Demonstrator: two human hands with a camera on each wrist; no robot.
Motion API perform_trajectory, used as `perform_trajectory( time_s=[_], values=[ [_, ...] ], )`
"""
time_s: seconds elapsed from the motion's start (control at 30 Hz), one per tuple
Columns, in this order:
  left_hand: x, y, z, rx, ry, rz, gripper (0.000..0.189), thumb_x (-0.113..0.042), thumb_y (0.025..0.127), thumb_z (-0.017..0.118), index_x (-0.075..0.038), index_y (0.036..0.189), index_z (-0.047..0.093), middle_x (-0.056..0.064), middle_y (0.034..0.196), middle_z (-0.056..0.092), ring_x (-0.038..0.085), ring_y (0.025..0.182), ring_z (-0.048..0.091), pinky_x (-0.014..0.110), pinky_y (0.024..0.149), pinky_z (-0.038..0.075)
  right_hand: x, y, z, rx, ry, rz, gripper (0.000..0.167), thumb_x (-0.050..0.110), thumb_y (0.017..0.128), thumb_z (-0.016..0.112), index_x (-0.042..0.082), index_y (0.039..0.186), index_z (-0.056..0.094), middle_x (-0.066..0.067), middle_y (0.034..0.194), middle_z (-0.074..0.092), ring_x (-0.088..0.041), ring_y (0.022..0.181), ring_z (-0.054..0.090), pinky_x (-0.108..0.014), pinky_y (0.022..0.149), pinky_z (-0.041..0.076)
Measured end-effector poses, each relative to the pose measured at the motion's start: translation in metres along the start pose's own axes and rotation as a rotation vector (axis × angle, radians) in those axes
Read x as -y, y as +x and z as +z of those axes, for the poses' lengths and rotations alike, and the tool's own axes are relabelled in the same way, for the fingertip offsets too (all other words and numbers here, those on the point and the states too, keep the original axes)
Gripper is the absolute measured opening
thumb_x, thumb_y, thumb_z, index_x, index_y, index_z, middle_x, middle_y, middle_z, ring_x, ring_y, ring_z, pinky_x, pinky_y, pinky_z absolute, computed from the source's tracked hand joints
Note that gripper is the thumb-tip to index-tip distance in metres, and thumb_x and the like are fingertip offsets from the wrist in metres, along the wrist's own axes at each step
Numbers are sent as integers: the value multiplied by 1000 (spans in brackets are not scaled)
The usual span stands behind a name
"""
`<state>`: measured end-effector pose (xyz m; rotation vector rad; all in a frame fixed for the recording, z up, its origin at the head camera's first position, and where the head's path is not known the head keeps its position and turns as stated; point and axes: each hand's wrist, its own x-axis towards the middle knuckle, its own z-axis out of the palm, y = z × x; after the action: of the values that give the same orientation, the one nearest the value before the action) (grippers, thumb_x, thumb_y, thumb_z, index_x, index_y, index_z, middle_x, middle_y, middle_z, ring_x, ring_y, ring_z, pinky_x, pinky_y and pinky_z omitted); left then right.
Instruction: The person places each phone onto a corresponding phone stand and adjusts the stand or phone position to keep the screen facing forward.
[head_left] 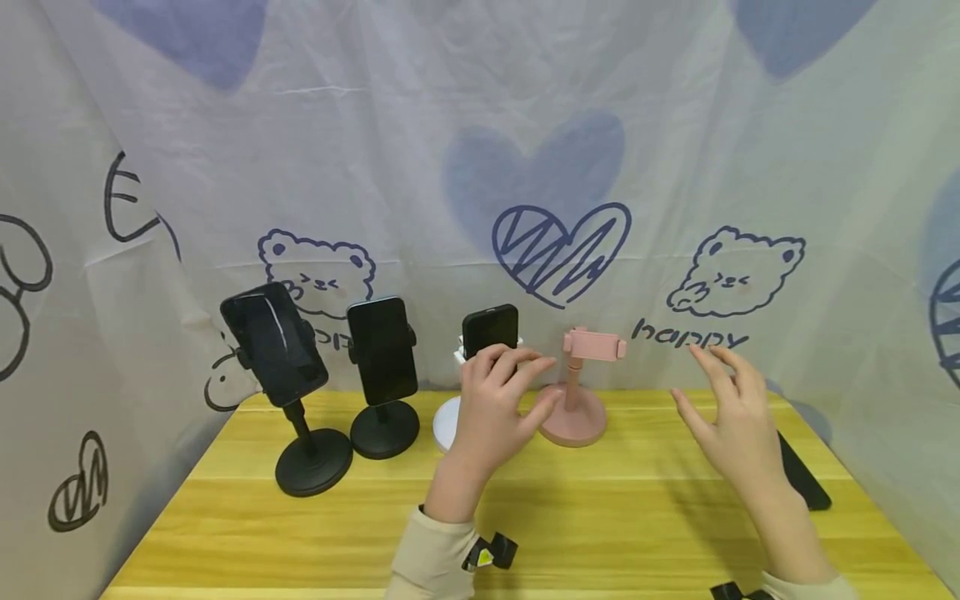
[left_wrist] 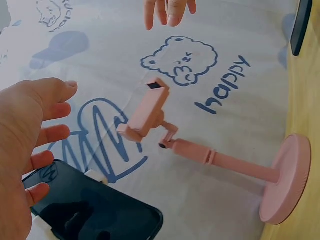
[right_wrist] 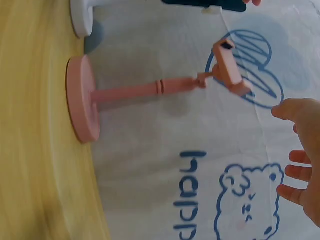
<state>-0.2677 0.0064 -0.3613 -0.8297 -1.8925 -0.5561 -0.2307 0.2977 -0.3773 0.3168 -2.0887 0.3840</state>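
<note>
A pink phone stand (head_left: 595, 345) with a round base stands between my hands, its clamp holding nothing. My left hand (head_left: 498, 408) hovers with loosely bent fingers in front of a white phone stand (head_left: 446, 423), partly hiding it and the black phone (head_left: 490, 327) it carries. Nothing is in that hand; in the left wrist view the fingers hang just above the phone (left_wrist: 100, 205). To the right of the pink stand, my right hand (head_left: 738, 425) is raised with spread fingers, holding nothing. Behind its wrist, a black phone (head_left: 804, 479) lies partly hidden on the table.
Two black phone stands stand at the left, one carrying a tilted phone (head_left: 273, 343), the other a more upright phone (head_left: 382, 350). A wooden table (head_left: 300, 542) bears everything. A white curtain (head_left: 420, 167) with hearts and bears hangs behind and along both sides.
</note>
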Motion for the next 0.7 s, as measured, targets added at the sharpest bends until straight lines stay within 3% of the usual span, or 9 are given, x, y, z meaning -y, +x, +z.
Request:
perform_trajectory(
  time_s=[0.4, 0.47, 0.57, 0.63, 0.7],
  values=[
    [-5, -3, 15, -52, 43, -9, 38, -36, 80, 78, -19, 113, 71, 0, 108, 68, 21, 106, 52, 41, 90, 40, -26, -2, -3, -5, -34, -5, 72, 61, 95, 39, 4, 136, 53, -32, 125, 50, -46, 96, 50, -56, 73, 47],
    [-6, -2, 18, -58, 51, -10, 39, -36, 80, 78, -19, 113, 71, 0, 108, 68, 22, 107, 52, 41, 89, 40, -30, -3, -5, 2, -35, 22, 64, 53, 95, 51, 5, 137, 53, -31, 127, 50, -47, 99, 50, -57, 76, 46],
    [-9, -1, 24, -67, 58, -22, 39, -36, 79, 79, -19, 113, 71, -1, 107, 68, 22, 107, 52, 41, 89, 41, -37, -5, -9, 7, -43, 61, 58, 29, 88, 71, 6, 137, 52, -31, 128, 49, -48, 106, 49, -60, 81, 44],
    [-12, 0, 28, -73, 61, -37, 39, -36, 78, 80, -19, 112, 71, -1, 107, 68, 22, 106, 53, 40, 89, 41, -41, -7, -12, 16, -45, 88, 64, 14, 80, 76, 7, 138, 52, -31, 129, 49, -49, 109, 47, -61, 82, 43],
    [-14, 1, 32, -70, 67, -53, 39, -36, 78, 80, -19, 112, 72, -1, 107, 68, 22, 106, 53, 41, 89, 41, -46, -8, -13, 24, -55, 112, 68, 9, 76, 78, 7, 138, 51, -32, 129, 48, -51, 110, 46, -63, 84, 41]
  ],
)
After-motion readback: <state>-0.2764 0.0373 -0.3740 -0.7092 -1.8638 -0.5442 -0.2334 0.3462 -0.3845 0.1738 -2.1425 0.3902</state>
